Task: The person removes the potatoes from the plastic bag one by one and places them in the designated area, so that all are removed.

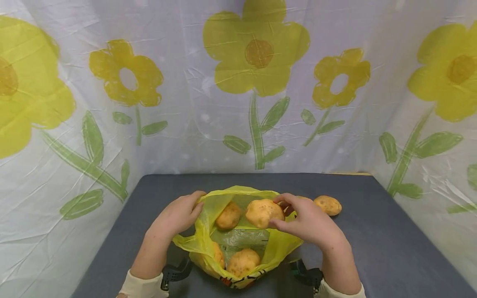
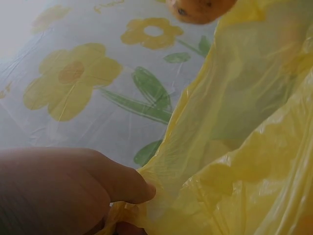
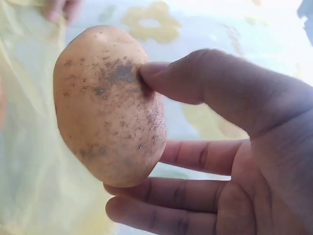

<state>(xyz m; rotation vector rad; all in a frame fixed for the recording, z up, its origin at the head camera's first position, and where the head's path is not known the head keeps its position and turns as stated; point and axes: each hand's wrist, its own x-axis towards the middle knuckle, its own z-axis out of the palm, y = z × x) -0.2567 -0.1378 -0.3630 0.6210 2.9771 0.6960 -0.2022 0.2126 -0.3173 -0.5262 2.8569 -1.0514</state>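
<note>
A yellow plastic bag [image 1: 277, 250] stands with its mouth spread wide at the front of the table. Inside it several potatoes show, one at the back [image 1: 229, 216] and one at the front [image 1: 244, 262]. My left hand [image 1: 181, 215] pinches the bag's left rim between thumb and fingers; in the left wrist view the thumb [image 2: 132, 186] presses on the crumpled film. Over the opening, my right hand [image 1: 305, 217] holds a potato [image 1: 263, 213] by its right end. Brown specks and a dark patch mark this potato [image 3: 107, 107] in the right wrist view.
Another potato [image 1: 328, 205] lies on the dark table [image 1: 372, 240] behind the right hand, and a further one [image 1: 302, 198] is mostly hidden by that hand. A white curtain with yellow flowers [image 1: 179, 124] encloses the table at the back and sides.
</note>
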